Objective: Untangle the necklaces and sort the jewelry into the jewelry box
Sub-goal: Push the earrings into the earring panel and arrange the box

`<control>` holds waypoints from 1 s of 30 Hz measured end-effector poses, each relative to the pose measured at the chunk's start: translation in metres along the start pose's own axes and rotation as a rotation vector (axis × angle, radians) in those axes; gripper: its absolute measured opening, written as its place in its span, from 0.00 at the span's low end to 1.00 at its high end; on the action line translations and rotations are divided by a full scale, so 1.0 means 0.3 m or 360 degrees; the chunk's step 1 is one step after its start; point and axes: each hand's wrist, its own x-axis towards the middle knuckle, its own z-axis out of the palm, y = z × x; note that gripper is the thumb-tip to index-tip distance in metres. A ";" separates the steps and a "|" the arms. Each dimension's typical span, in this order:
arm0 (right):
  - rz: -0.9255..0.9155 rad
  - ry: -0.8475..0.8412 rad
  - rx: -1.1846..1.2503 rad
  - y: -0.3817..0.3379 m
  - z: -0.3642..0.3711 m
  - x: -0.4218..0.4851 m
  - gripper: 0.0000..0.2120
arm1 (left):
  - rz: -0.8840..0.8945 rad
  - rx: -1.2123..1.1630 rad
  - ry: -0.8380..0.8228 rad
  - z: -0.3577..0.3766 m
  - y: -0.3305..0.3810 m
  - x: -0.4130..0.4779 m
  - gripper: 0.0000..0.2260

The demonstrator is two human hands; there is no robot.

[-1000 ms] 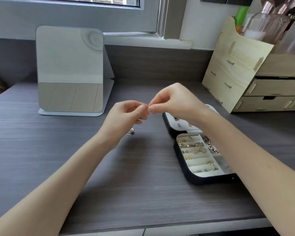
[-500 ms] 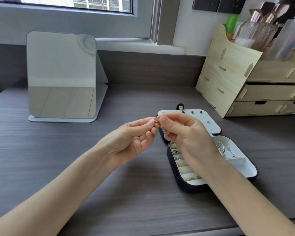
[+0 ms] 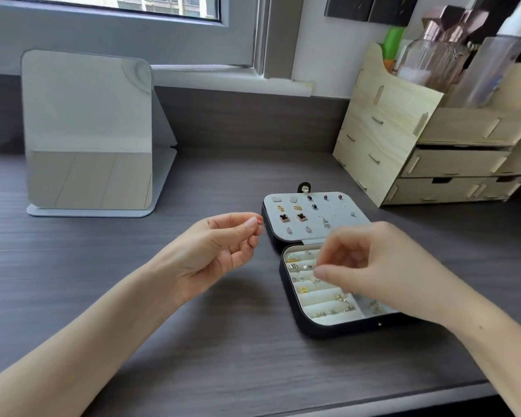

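Jewelry box (image 3: 337, 326) lies open on the desk (image 3: 193, 341), its cream tray directly under the right hand (image 3: 373, 266) and its lid panel (image 3: 337, 212) flat just beyond both sets of fingertips, dotted with earrings. The ring rolls (image 3: 319, 299) below the right hand's fingers carry rings and small gold pieces. No tangled necklace can be made out.

The left hand (image 3: 220, 254) hangs palm-up just left of the lid panel, thumb and forefinger pinched on a tiny pinkish piece (image 3: 260, 220), the other fingers loosely curled. The piece is too small to name; it is likely an earring or a bead. The right hand is blurred, its fingers curled over the tray, and I cannot tell whether it pinches anything.

The piece should weigh almost nothing, and it looks hard, smooth and easy to lose from a fingertip grip. Any post or fine chain on it would bend or snag. It is best held by its solid head, not its thinnest part, and kept low over the tray or panel so a slip lands inside. The box itself looks light and may skid if pushed, so it is safer steadied by its dark outer wall than by the padded rolls.

Beyond the left hand stands a mirror (image 3: 88, 130); beyond the right, a wooden organizer (image 3: 388, 139).
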 end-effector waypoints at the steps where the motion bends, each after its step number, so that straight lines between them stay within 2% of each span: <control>1: -0.0031 -0.0009 -0.0174 0.003 0.005 -0.003 0.05 | 0.0006 0.0012 0.0006 -0.001 -0.001 0.001 0.04; 6: -0.0478 -0.0014 -0.1026 0.045 0.060 0.009 0.07 | 0.0029 0.0071 0.0025 -0.005 0.000 0.003 0.03; 9: -0.0675 0.0047 -0.1273 0.074 0.088 0.013 0.10 | 0.0033 0.0086 0.0018 -0.004 0.000 0.003 0.04; 14: -0.0779 0.0319 -0.1217 0.069 0.115 0.001 0.21 | 0.0042 0.0145 -0.0014 0.001 -0.004 -0.003 0.06; 19: -0.0727 0.0334 -0.1303 0.063 0.123 -0.014 0.24 | 0.0052 0.0184 -0.0033 0.005 -0.005 -0.007 0.07; 23: -0.0709 0.0313 -0.1156 0.079 0.122 -0.036 0.28 | 0.0051 0.0214 -0.0084 0.009 -0.008 -0.012 0.06; 25: -0.0733 0.0345 -0.1099 0.078 0.118 -0.045 0.25 | 0.0042 0.0225 -0.0139 0.012 -0.012 -0.015 0.05; 30: -0.0695 0.0744 -0.0709 0.044 0.112 -0.022 0.08 | -0.0014 0.0218 -0.0283 0.024 -0.027 -0.026 0.05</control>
